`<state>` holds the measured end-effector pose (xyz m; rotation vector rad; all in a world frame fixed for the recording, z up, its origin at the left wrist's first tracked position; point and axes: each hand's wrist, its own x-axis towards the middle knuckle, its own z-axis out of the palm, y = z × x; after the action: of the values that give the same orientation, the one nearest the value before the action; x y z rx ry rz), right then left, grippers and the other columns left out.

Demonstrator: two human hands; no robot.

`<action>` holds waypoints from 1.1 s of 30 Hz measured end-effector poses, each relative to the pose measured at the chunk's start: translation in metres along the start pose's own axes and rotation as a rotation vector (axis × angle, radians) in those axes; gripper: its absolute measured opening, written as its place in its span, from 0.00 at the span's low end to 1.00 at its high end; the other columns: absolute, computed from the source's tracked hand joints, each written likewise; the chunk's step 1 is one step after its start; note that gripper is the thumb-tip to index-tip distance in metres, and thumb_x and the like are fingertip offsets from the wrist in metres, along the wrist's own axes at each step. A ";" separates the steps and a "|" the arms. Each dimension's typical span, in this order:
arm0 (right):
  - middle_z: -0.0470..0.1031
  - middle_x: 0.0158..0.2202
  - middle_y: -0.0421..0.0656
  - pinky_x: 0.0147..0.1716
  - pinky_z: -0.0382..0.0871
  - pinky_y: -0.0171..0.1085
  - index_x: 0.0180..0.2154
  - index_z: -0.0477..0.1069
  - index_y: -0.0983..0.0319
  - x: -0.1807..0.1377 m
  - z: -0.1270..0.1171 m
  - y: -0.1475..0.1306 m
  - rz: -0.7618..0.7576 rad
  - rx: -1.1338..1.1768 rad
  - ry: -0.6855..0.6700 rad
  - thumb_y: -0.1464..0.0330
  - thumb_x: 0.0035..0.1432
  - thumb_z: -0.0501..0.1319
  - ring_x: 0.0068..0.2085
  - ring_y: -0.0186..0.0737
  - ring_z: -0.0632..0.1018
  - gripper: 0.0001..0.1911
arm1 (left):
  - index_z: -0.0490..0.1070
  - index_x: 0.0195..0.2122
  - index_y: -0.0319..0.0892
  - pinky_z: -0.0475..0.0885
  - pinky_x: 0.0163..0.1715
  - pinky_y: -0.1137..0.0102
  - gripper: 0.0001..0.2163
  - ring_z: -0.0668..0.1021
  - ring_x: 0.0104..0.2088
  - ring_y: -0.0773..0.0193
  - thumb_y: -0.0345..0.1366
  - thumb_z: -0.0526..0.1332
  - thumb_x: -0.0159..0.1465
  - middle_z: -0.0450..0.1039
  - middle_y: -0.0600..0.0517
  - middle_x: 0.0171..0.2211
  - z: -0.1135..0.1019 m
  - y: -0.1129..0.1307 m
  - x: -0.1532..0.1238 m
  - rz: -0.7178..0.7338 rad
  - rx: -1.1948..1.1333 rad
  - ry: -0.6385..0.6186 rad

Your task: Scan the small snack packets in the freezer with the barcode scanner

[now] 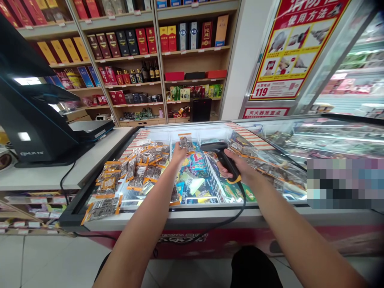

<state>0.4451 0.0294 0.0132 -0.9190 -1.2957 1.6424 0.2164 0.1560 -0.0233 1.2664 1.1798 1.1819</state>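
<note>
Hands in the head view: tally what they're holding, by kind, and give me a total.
clear orange-edged snack packet, pinched in the left hand: 1
black handheld barcode scanner with a corded grip, gripped in the right hand: 1
Total: 2

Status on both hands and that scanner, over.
Left hand shut on small clear snack packet with orange header, held over the glass-topped freezer. Right hand shut on black handheld barcode scanner, head beside the packet. Nothing between them.
</note>
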 end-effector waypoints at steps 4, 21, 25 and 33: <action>0.68 0.21 0.35 0.18 0.51 0.33 0.45 0.71 0.59 0.003 -0.005 0.005 -0.027 0.021 0.009 0.39 0.60 0.69 0.17 0.30 0.62 0.31 | 0.64 0.61 0.50 0.83 0.53 0.64 0.17 0.81 0.58 0.57 0.34 0.61 0.72 0.74 0.44 0.64 0.001 0.002 -0.001 -0.004 -0.019 -0.005; 0.66 0.20 0.38 0.18 0.52 0.34 0.31 0.65 0.57 0.005 -0.007 -0.002 -0.091 0.018 0.090 0.40 0.58 0.70 0.17 0.30 0.59 0.29 | 0.72 0.63 0.38 0.62 0.72 0.47 0.19 0.65 0.74 0.36 0.39 0.60 0.74 0.68 0.31 0.69 0.004 0.024 -0.042 0.242 0.873 -0.262; 0.65 0.21 0.39 0.20 0.52 0.36 0.32 0.67 0.58 0.005 -0.011 0.002 -0.075 0.050 0.091 0.43 0.65 0.65 0.18 0.30 0.59 0.26 | 0.79 0.54 0.42 0.71 0.66 0.57 0.13 0.75 0.66 0.45 0.40 0.60 0.74 0.76 0.38 0.62 0.015 0.027 -0.053 0.321 0.960 -0.477; 0.64 0.20 0.39 0.22 0.50 0.42 0.38 0.70 0.55 0.007 -0.019 0.005 -0.073 0.049 0.160 0.44 0.67 0.63 0.17 0.32 0.58 0.22 | 0.71 0.68 0.42 0.64 0.71 0.45 0.23 0.68 0.71 0.40 0.46 0.54 0.77 0.68 0.36 0.70 0.022 0.036 -0.061 0.471 1.162 -0.522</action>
<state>0.4592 0.0423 0.0038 -0.9423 -1.1624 1.5055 0.2360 0.0932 0.0105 2.6313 1.1912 0.2939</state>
